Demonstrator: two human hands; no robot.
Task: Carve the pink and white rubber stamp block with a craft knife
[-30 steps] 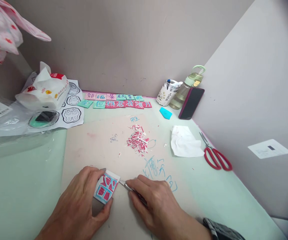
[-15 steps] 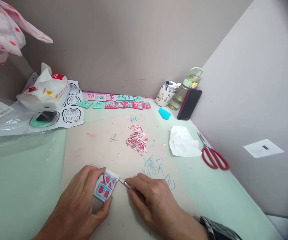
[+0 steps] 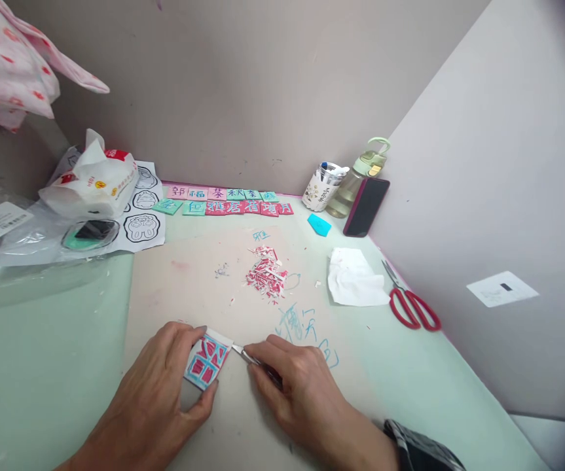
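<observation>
My left hand [image 3: 159, 392] pinches a small square rubber block [image 3: 207, 358], pink with blue-outlined carving and a white edge, flat on a beige work mat [image 3: 174, 294]. My right hand [image 3: 302, 392] grips a thin carving knife [image 3: 243, 353]; its blade tip touches the block's right edge. A heap of pink and white shavings [image 3: 267, 275] lies further back on the mat.
Two rows of carved pink and green blocks [image 3: 226, 199] line the back wall. A tissue pack [image 3: 93, 180], printed sheet [image 3: 142, 216] and plastic bags sit left. Right side: crumpled tissue [image 3: 353, 278], red scissors [image 3: 412, 307], blue eraser [image 3: 319, 224], pen cup [image 3: 322, 186], bottle [image 3: 355, 180], phone [image 3: 365, 206].
Both hands stay on the block and knife with almost no shift; the view has drifted slightly, sliding the scene leftward.
</observation>
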